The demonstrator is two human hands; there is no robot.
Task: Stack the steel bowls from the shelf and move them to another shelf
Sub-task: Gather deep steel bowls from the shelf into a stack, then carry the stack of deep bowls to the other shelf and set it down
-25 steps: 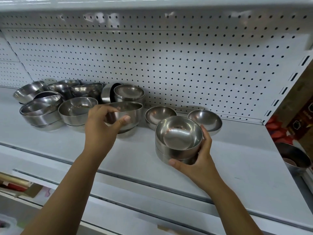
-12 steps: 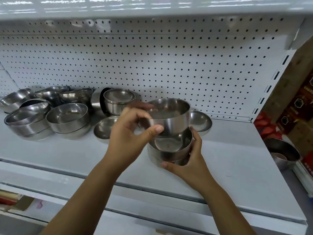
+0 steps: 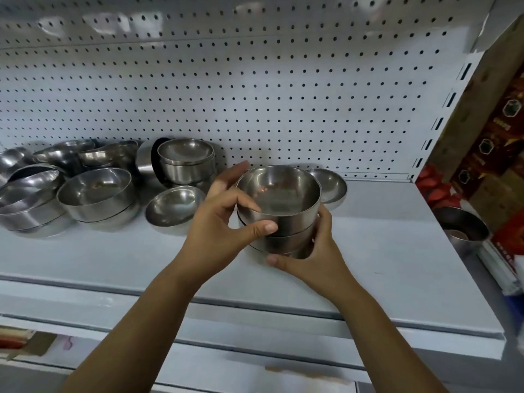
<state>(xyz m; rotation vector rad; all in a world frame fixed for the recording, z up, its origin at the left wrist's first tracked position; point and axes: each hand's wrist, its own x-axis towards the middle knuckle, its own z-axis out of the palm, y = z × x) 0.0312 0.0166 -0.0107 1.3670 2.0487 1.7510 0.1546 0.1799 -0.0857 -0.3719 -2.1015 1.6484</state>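
Crowding the far left of the white shelf (image 3: 382, 265) is a loose cluster of steel bowls (image 3: 96, 194). Some are nested in short piles, some tilted against each other, and one lies on its side against the pegboard (image 3: 255, 95) beside a low pile (image 3: 185, 160). A single round bowl (image 3: 174, 205) sits nearer, at the right edge of that cluster.

Just right of it, the left hand (image 3: 224, 222) grips the top bowl (image 3: 279, 194), thumb pressed on its near wall and fingers curled round its far left side. That bowl sits upright, nested in a stack (image 3: 283, 242) of similar bowls in the middle of the shelf. The right hand (image 3: 314, 251) holds the stack from below and from the right, thumb along its near bottom edge and fingers wrapped up its right side. Whether the stack touches the shelf cannot be told.

Behind it to the right, a shallow bowl (image 3: 329, 184) rests near the pegboard. Past the shelf's right end, another steel bowl (image 3: 462, 228) sits lower down, with red packets (image 3: 436, 188) behind it and a brown carton (image 3: 496, 123) above. The carton carries dark hexagon marks and small print too blurred to read.
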